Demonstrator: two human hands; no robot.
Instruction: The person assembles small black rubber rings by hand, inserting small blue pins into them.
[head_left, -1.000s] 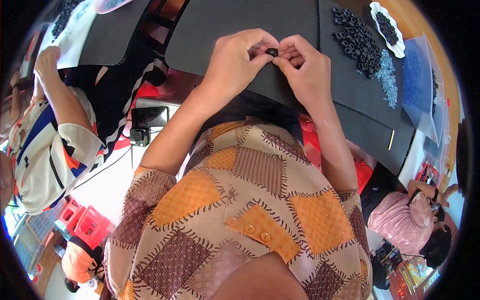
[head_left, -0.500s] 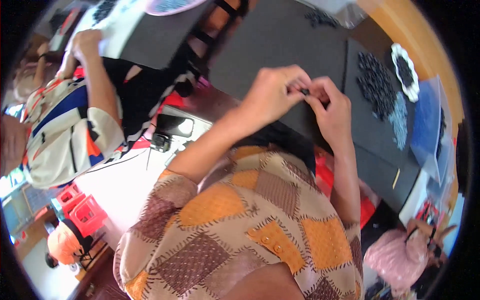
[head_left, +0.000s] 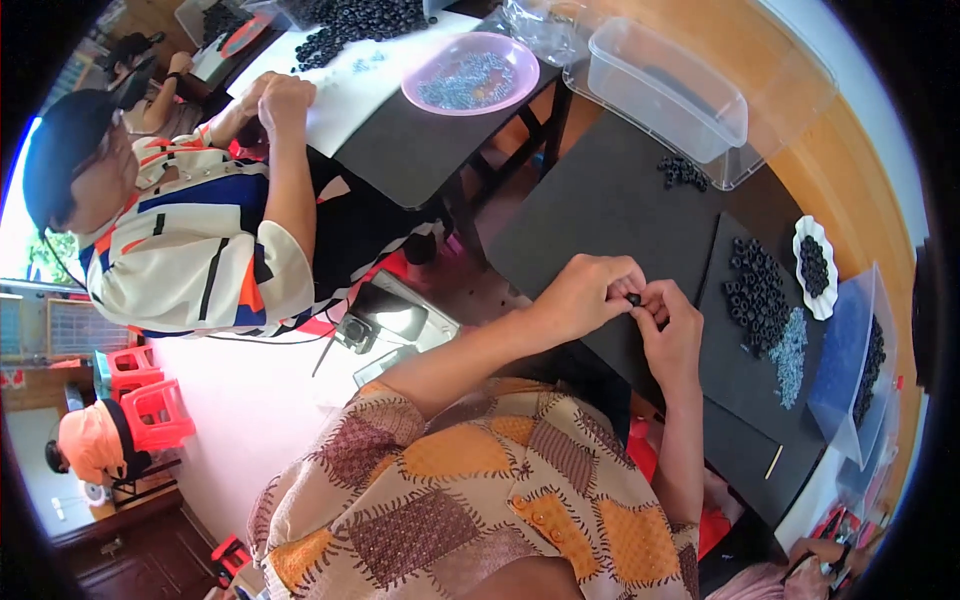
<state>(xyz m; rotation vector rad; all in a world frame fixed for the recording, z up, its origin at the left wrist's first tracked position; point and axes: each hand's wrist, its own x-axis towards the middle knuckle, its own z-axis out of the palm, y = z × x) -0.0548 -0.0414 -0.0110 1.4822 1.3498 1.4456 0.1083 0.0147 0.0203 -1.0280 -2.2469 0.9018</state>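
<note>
My left hand and my right hand meet above the dark table, fingertips pinched on a small black piece. Fingers cover most of it, so its exact shape is hard to make out. To the right of my right hand lies a pile of black ring-like parts on a dark board. Beside that pile is a heap of small light-blue pieces. Farther away, a smaller cluster of black parts rests on the table.
A white scalloped dish holding black parts and a bluish clear bin stand at the right. A clear tub sits at the back. A thin yellowish stick lies near right. Left, a co-worker sits by a pink bowl.
The view has shifted, so the table and my hands appear lower and more of the far side shows. Both my hands remain together, pinching the small black piece.
</note>
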